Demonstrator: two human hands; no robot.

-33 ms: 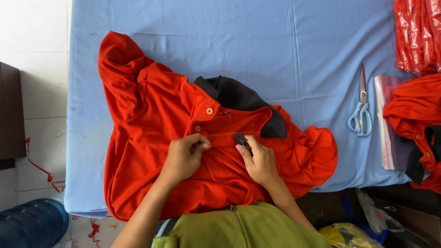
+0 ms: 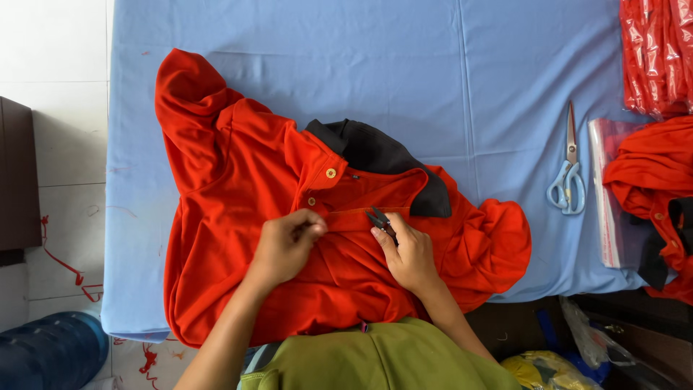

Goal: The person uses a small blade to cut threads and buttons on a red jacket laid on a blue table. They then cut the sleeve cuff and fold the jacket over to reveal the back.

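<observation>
A red polo shirt with a dark collar lies crumpled on a table under a light blue cloth. My left hand pinches the shirt's fabric just below the button placket, next to two small yellow buttons. My right hand rests on the shirt to the right of it. It holds small dark thread snips with the tips at the seam below the placket. The two hands are a short gap apart.
Light-handled scissors lie on the cloth at the right. Beyond them are a clear plastic bag, another red shirt and bagged red garments. A dark cabinet and a blue drum stand on the left floor.
</observation>
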